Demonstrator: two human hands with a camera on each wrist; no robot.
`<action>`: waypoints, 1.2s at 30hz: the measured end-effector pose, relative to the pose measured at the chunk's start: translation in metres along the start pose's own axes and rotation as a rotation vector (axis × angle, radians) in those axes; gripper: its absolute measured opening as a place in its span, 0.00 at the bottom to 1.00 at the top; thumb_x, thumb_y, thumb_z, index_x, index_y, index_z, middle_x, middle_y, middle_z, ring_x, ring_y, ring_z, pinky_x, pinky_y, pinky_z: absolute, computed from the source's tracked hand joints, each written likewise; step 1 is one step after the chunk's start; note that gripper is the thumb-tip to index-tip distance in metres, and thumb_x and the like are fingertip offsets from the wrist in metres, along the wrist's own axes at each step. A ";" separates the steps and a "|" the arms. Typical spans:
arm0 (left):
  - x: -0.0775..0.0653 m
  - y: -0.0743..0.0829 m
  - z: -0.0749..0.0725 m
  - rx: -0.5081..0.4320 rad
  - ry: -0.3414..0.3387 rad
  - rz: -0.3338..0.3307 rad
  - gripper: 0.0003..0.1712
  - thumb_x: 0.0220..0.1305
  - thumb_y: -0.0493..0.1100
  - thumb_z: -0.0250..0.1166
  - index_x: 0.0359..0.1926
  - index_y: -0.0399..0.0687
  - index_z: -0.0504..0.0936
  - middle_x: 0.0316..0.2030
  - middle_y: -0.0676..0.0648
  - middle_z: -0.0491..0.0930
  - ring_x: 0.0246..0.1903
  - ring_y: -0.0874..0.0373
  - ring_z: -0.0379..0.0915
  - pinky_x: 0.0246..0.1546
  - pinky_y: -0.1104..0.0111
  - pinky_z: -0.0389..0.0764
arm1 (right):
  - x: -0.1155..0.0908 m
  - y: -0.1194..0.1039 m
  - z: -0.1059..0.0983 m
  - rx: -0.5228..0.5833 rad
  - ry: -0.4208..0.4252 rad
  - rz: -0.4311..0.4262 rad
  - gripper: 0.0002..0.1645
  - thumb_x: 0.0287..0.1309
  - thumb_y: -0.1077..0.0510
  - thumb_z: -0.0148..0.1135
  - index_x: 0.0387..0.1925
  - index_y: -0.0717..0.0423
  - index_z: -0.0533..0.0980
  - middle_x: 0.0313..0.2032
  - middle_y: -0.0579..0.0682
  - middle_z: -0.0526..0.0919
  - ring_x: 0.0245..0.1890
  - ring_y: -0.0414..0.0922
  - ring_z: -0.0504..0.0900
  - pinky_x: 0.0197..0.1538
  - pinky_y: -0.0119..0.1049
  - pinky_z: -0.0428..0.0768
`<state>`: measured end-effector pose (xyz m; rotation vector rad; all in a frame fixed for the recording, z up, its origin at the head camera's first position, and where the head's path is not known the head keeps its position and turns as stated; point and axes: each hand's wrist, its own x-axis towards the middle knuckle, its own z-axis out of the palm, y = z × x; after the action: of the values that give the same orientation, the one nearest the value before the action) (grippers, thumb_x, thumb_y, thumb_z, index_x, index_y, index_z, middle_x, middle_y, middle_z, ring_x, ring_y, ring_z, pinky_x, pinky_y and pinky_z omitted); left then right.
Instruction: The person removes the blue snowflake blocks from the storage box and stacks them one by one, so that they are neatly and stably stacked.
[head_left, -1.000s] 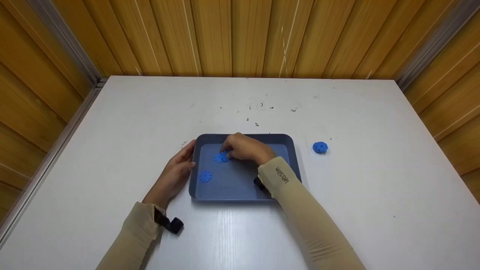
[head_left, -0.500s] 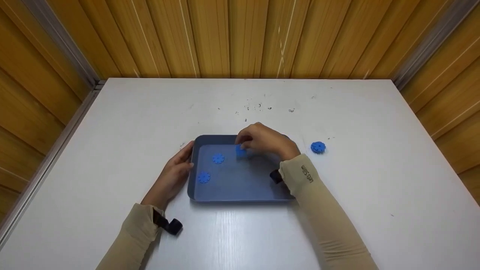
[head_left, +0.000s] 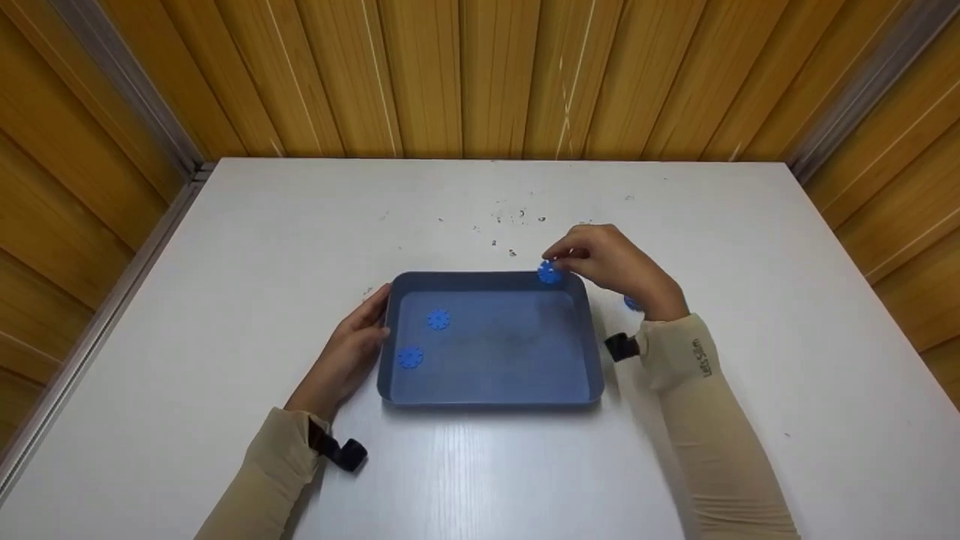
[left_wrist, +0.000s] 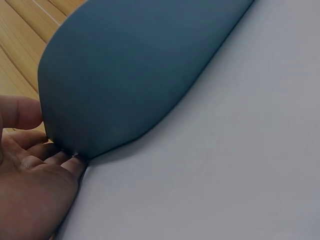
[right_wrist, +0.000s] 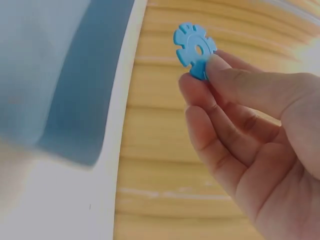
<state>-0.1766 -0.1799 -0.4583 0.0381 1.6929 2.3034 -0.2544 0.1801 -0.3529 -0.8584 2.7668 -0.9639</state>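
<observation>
My right hand (head_left: 611, 262) pinches a blue notched plastic disc (head_left: 549, 271) between thumb and fingertips, over the tray's far right rim. The right wrist view shows this disc (right_wrist: 192, 45) with slots round its edge and a hole in its middle. Two more blue discs (head_left: 438, 319) (head_left: 410, 357) lie flat and apart on the left part of the shallow blue-grey tray (head_left: 510, 352). Along the tray's left side rests my left hand (head_left: 352, 341). In the left wrist view, its thumb and fingertips (left_wrist: 72, 162) touch the outside of the tray wall.
Right of the tray, a small pile of blue discs (head_left: 631, 303) is partly hidden behind my right wrist. The white table (head_left: 480, 465) ends at wood-look panels (head_left: 495, 82) at the back and sides. Dark specks mark the tabletop behind the tray.
My right hand has lifted a disc from the tray's left part and carried it right to the far right rim. A disc beneath it stays behind. My left hand holds its place.
</observation>
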 end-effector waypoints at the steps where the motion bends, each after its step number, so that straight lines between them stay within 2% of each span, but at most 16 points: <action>1: 0.000 0.000 0.000 0.001 0.000 0.000 0.41 0.62 0.25 0.47 0.75 0.47 0.49 0.76 0.51 0.43 0.76 0.59 0.33 0.75 0.65 0.39 | -0.003 0.004 -0.002 0.004 0.011 0.017 0.12 0.58 0.66 0.62 0.44 0.58 0.84 0.39 0.54 0.85 0.40 0.48 0.82 0.46 0.44 0.82; 8: -0.001 0.001 -0.001 0.001 0.008 0.006 0.42 0.61 0.24 0.48 0.75 0.47 0.50 0.76 0.51 0.44 0.76 0.59 0.34 0.75 0.65 0.41 | -0.023 0.027 -0.013 0.025 0.034 0.166 0.15 0.61 0.62 0.61 0.49 0.59 0.82 0.44 0.56 0.84 0.40 0.50 0.82 0.47 0.46 0.81; 18: -0.002 0.001 -0.002 -0.008 -0.007 0.010 0.42 0.61 0.24 0.47 0.75 0.46 0.48 0.77 0.51 0.42 0.76 0.59 0.33 0.75 0.64 0.40 | -0.050 0.055 -0.022 0.006 0.049 0.284 0.15 0.62 0.62 0.60 0.50 0.59 0.81 0.47 0.58 0.83 0.43 0.52 0.81 0.50 0.47 0.80; 23: -0.003 0.002 -0.002 0.007 -0.011 0.010 0.42 0.62 0.25 0.47 0.76 0.48 0.48 0.76 0.52 0.43 0.76 0.60 0.33 0.75 0.64 0.39 | -0.060 0.067 -0.025 -0.010 0.069 0.314 0.15 0.63 0.60 0.60 0.50 0.58 0.81 0.48 0.59 0.83 0.43 0.52 0.79 0.46 0.39 0.77; 30: -0.003 0.002 -0.001 0.003 -0.010 0.007 0.42 0.62 0.25 0.47 0.76 0.48 0.48 0.76 0.52 0.43 0.76 0.60 0.34 0.75 0.64 0.39 | -0.069 0.084 -0.024 0.015 0.076 0.364 0.16 0.63 0.57 0.59 0.50 0.60 0.81 0.49 0.61 0.83 0.43 0.52 0.82 0.39 0.26 0.77; 36: -0.002 0.002 -0.002 -0.011 -0.004 0.003 0.42 0.61 0.25 0.47 0.75 0.48 0.49 0.76 0.52 0.43 0.76 0.60 0.34 0.75 0.65 0.40 | -0.075 0.094 -0.022 0.033 0.083 0.397 0.17 0.64 0.57 0.58 0.50 0.62 0.80 0.48 0.62 0.83 0.41 0.50 0.84 0.37 0.22 0.77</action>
<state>-0.1753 -0.1824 -0.4566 0.0434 1.6789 2.3137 -0.2426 0.2928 -0.3984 -0.2487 2.8191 -0.9810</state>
